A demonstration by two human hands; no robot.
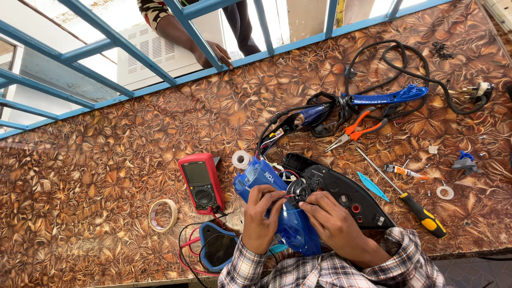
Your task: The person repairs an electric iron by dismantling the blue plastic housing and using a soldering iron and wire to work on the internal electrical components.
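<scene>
A: Where are the hands?

B: Both sit low at the tabletop's (pixel 106 176) near edge, on an opened iron (pixel 298 213). The left hand (pixel 261 213) is curled around its blue shell; the right hand (pixel 333 218) has its fingertips pinched on a small black round part (pixel 297 191) with thin red wires at it.

A: What crowds them?

B: A red meter (pixel 201 182) lies just left of the iron, with a tape roll (pixel 163 215) further left and a small white roll (pixel 242 159) above. A blue and black case (pixel 218 249) with red leads sits by the left wrist. To the right lie a yellow-handled screwdriver (pixel 410 200), a blue pry tool (pixel 373 186) and a glue tube (pixel 404 171).

A: And further back?

B: Orange pliers (pixel 358 127), a blue handle piece (pixel 386 97) and a looped black cord (pixel 394 58) ending in a plug (pixel 478 92). Another person's hand (pixel 216 53) rests on the blue rail (pixel 160 82) at the far edge.
</scene>
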